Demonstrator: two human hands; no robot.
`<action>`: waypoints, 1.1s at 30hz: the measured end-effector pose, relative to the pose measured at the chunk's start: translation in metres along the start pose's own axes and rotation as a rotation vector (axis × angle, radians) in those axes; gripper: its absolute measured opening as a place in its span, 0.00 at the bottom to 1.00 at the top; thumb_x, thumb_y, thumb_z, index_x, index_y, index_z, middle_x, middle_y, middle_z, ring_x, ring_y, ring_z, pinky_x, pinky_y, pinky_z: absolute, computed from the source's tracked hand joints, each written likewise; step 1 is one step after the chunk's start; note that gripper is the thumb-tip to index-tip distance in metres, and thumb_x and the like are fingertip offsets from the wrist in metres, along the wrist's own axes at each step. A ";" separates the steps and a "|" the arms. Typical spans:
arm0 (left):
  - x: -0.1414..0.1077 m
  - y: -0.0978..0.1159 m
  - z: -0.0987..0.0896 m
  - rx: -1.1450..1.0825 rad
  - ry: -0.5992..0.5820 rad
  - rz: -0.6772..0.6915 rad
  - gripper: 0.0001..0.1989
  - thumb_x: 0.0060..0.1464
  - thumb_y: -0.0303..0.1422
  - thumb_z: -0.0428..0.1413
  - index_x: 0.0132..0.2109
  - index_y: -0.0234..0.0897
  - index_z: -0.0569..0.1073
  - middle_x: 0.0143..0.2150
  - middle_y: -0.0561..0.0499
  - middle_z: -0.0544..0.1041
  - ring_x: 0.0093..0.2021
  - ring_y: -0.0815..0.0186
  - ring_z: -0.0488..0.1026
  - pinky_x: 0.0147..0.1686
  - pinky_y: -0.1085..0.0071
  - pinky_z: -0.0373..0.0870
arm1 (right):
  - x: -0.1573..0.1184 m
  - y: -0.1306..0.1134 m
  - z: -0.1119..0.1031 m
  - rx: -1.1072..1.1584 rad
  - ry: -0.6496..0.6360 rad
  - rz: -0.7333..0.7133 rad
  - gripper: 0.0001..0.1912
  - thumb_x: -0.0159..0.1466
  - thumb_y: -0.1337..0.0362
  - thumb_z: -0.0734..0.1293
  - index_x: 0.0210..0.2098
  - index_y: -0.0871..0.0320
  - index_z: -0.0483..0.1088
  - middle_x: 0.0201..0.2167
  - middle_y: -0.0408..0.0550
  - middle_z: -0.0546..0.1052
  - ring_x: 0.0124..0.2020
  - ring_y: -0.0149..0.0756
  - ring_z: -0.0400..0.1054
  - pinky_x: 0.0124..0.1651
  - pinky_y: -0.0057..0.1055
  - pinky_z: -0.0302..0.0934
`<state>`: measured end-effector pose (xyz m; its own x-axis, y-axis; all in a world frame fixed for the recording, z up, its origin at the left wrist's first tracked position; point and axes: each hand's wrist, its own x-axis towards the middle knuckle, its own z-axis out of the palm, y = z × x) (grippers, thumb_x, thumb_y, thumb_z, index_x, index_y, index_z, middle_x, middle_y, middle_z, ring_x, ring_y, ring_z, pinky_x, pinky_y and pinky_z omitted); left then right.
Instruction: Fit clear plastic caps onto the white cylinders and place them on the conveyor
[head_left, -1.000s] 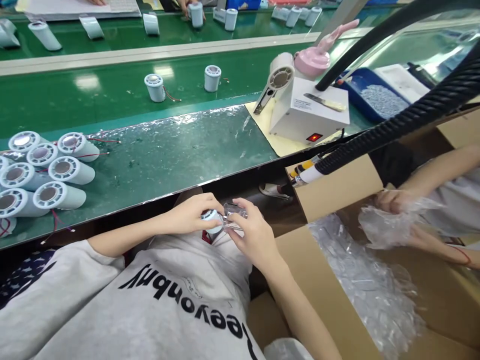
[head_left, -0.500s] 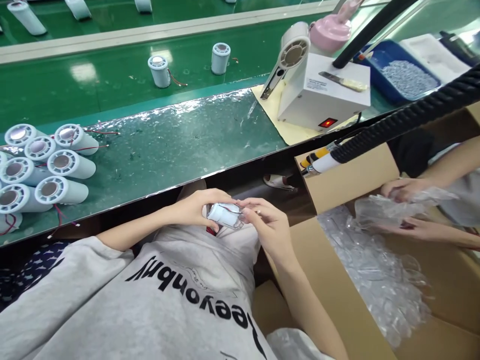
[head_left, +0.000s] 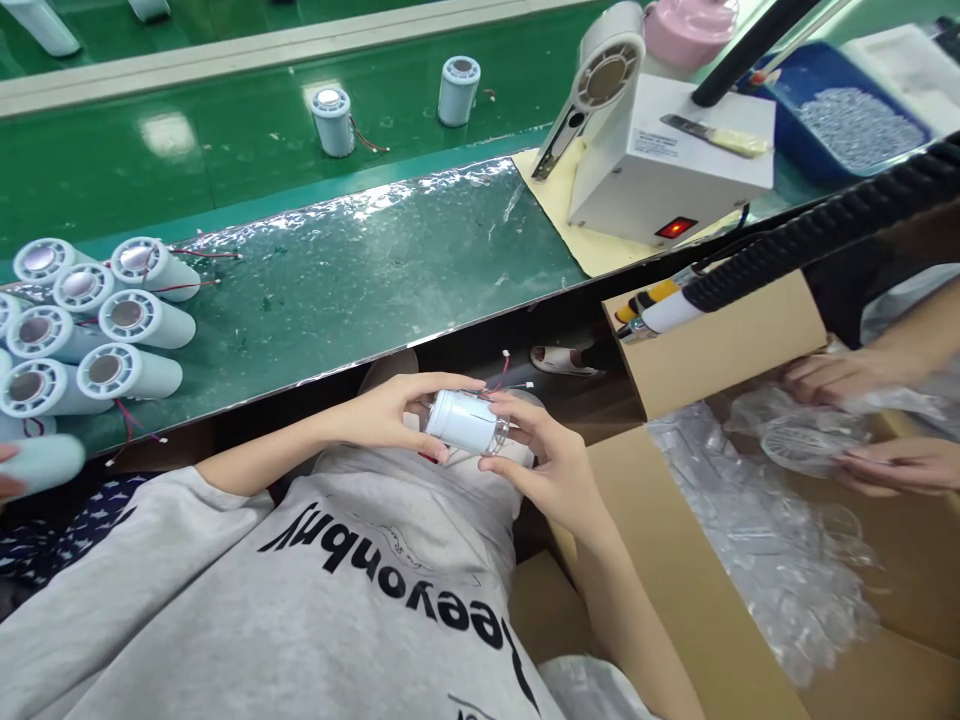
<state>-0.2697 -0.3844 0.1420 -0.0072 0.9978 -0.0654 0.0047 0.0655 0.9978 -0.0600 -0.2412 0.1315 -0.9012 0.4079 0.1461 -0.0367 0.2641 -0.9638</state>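
Two half-open hands, the left hand and the right hand, hold one pale blue cylinder above the lap, its long axis lying sideways between them, neither hand being nearer.

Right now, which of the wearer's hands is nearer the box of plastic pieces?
Right. The right hand is left of the box; the left hand is farther left, beyond the cylinder.

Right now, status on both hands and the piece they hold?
Left hand, right hand: grip at opposite ends of pale blue cylinder. Loose wires beside it. Black hose clear of hands.
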 end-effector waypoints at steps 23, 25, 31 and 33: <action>-0.008 0.005 -0.001 0.166 -0.045 0.154 0.36 0.52 0.38 0.70 0.67 0.48 0.71 0.67 0.42 0.71 0.66 0.52 0.70 0.58 0.59 0.74 | 0.000 -0.003 0.009 0.457 -0.015 0.401 0.26 0.58 0.46 0.78 0.48 0.51 0.70 0.39 0.45 0.79 0.32 0.35 0.75 0.35 0.32 0.76; -0.008 0.004 -0.002 0.168 -0.048 0.159 0.36 0.52 0.38 0.70 0.67 0.48 0.71 0.67 0.42 0.71 0.66 0.52 0.70 0.58 0.60 0.74 | 0.000 -0.001 0.012 0.503 -0.016 0.444 0.26 0.58 0.45 0.77 0.47 0.51 0.69 0.36 0.44 0.78 0.30 0.35 0.75 0.32 0.33 0.77; -0.009 0.002 -0.002 0.149 -0.062 0.192 0.36 0.53 0.37 0.70 0.68 0.50 0.70 0.68 0.42 0.71 0.68 0.52 0.69 0.60 0.59 0.73 | 0.003 -0.002 0.017 0.528 -0.023 0.573 0.31 0.56 0.36 0.74 0.41 0.55 0.66 0.27 0.42 0.76 0.21 0.35 0.75 0.23 0.32 0.74; -0.009 0.001 -0.001 0.143 -0.068 0.199 0.36 0.53 0.37 0.70 0.68 0.50 0.70 0.69 0.42 0.70 0.68 0.52 0.68 0.61 0.58 0.73 | 0.005 -0.005 0.019 0.535 -0.052 0.604 0.33 0.56 0.33 0.71 0.40 0.55 0.65 0.24 0.41 0.76 0.20 0.36 0.74 0.21 0.30 0.71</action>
<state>-0.2710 -0.3935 0.1439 0.0754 0.9890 0.1272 0.1411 -0.1369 0.9805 -0.0720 -0.2568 0.1328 -0.8499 0.3018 -0.4319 0.2734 -0.4482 -0.8511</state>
